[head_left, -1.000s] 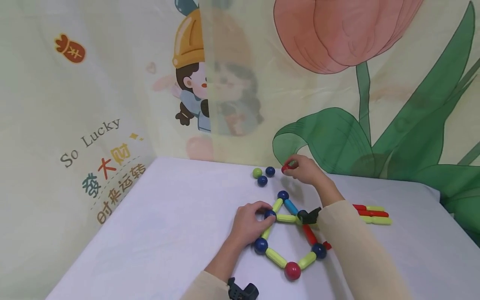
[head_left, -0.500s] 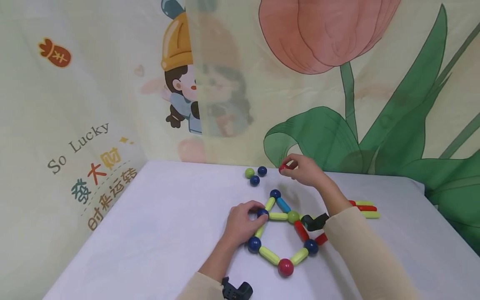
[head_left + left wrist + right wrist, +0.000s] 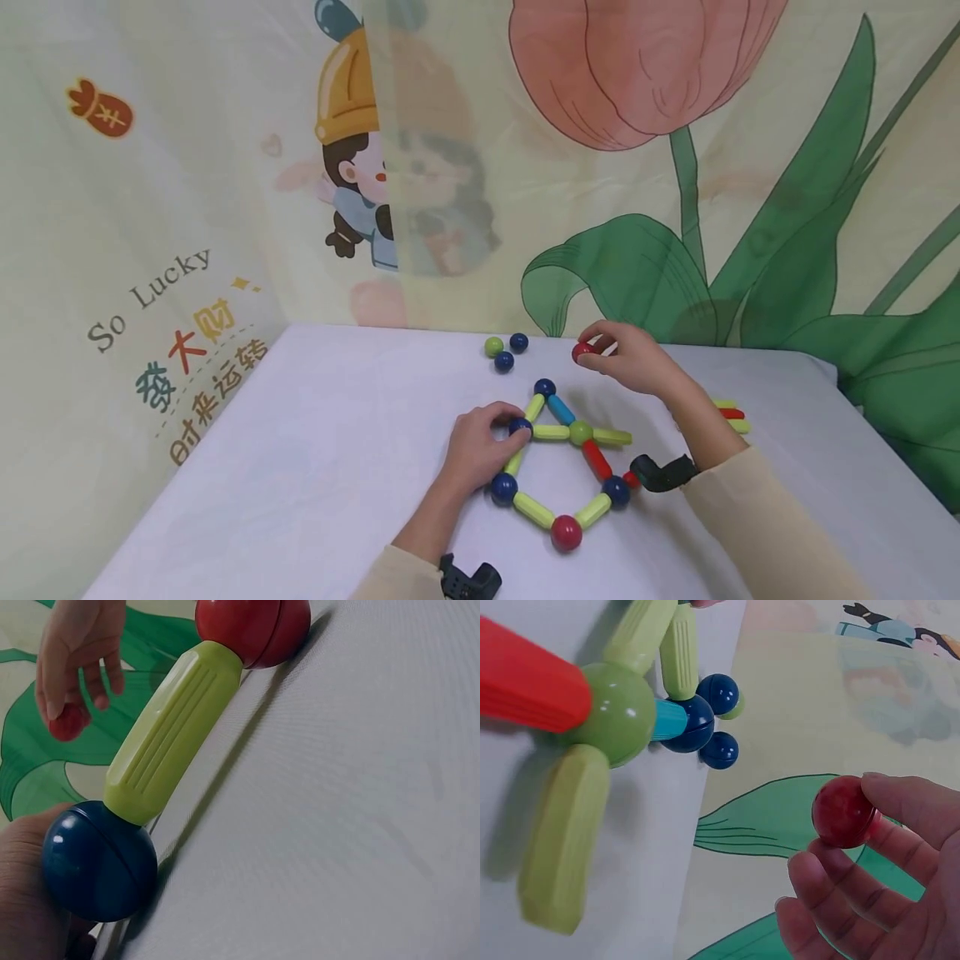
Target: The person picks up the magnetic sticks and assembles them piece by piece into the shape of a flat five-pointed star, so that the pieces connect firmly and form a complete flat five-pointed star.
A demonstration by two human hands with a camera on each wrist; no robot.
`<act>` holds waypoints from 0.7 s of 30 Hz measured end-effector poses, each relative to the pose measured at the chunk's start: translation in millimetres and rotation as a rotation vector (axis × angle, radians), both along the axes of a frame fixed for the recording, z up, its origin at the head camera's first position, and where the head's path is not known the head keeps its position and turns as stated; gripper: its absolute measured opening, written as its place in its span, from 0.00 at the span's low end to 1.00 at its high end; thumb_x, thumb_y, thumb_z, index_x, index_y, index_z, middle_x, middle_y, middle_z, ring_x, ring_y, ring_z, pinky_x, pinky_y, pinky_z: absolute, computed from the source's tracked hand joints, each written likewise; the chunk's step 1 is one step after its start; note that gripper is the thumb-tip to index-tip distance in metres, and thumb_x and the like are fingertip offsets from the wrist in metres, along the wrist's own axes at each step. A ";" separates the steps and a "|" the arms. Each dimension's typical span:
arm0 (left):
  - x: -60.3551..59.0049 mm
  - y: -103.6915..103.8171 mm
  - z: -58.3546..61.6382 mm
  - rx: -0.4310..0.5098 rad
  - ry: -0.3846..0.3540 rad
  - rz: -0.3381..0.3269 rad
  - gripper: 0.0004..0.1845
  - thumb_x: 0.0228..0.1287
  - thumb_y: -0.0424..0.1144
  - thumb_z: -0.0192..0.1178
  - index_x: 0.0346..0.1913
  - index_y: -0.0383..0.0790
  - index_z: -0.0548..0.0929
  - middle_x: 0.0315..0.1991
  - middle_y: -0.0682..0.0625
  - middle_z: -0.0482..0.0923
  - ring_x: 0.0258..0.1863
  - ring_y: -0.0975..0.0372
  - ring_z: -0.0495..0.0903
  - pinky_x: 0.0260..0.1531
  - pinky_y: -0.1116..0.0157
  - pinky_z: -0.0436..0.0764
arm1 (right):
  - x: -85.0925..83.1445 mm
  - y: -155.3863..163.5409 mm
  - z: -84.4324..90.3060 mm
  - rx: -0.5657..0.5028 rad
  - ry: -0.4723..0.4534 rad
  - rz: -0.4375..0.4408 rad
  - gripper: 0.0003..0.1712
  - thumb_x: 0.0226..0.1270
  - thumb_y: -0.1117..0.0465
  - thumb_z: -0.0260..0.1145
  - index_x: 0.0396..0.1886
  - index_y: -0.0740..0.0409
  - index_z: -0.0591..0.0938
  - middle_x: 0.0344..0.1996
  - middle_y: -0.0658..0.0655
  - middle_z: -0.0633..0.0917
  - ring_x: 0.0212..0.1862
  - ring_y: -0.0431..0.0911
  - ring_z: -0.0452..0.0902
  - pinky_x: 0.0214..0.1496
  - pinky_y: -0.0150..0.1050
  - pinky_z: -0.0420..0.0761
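Observation:
In the head view my right hand [image 3: 630, 358] pinches a small red ball [image 3: 582, 353] between thumb and fingers, raised over the back of the table. The right wrist view has the same red ball [image 3: 845, 812] at the fingertips. My left hand [image 3: 480, 446] holds a blue ball [image 3: 521, 428] at the left corner of a ball-and-rod frame lying on the table. Yellow-green rods [image 3: 534, 510], a red rod [image 3: 597, 460] and a light-blue rod [image 3: 560, 409] link its balls. A large red ball [image 3: 566, 533] forms the near corner, and a green ball [image 3: 581, 432] joins several rods.
Behind the frame lie a loose green ball [image 3: 493, 347] and two blue balls [image 3: 504, 362]. Loose rods [image 3: 731, 414] lie at the right, partly hidden by the right arm. A printed cloth [image 3: 450, 292] hangs along the table's back edge.
My right hand has carried the red ball rightward and a little nearer, away from the loose balls. The left hand keeps its hold. The head view has turned slightly right.

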State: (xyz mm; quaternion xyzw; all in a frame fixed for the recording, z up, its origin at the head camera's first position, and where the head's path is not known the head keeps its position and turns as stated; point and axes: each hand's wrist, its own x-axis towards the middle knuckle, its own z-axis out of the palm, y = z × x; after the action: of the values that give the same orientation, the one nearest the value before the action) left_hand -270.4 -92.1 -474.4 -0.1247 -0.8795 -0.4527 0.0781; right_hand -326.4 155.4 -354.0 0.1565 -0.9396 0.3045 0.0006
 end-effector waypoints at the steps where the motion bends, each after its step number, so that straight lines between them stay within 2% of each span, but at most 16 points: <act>1: 0.0 -0.1 0.1 0.005 0.001 -0.003 0.14 0.66 0.47 0.68 0.52 0.49 0.87 0.49 0.53 0.88 0.52 0.57 0.83 0.62 0.49 0.73 | 3.1 2.3 -0.6 -0.002 -0.005 -0.003 0.22 0.71 0.53 0.69 0.59 0.59 0.80 0.50 0.65 0.85 0.50 0.58 0.82 0.44 0.45 0.86; 15: -0.4 -1.9 2.0 0.015 -0.002 -0.014 0.14 0.66 0.47 0.68 0.52 0.49 0.87 0.50 0.53 0.88 0.54 0.56 0.83 0.62 0.49 0.74 | 37.4 38.0 -14.8 0.004 -0.046 -0.033 0.23 0.69 0.53 0.71 0.58 0.60 0.81 0.49 0.64 0.85 0.46 0.53 0.83 0.41 0.42 0.87; 21: -0.4 -0.9 1.2 0.013 -0.009 -0.001 0.14 0.65 0.47 0.69 0.52 0.50 0.88 0.49 0.53 0.89 0.53 0.56 0.83 0.61 0.50 0.75 | 51.8 55.9 -24.9 0.009 -0.105 -0.063 0.25 0.68 0.52 0.72 0.59 0.60 0.80 0.49 0.64 0.85 0.44 0.51 0.82 0.40 0.41 0.86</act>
State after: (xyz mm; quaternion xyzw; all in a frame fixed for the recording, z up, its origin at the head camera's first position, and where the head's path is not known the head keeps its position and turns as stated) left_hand -270.8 -93.0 -473.3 -0.1226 -0.8768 -0.4589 0.0747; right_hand -274.6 211.3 -378.9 0.1106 -0.9442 0.3078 -0.0396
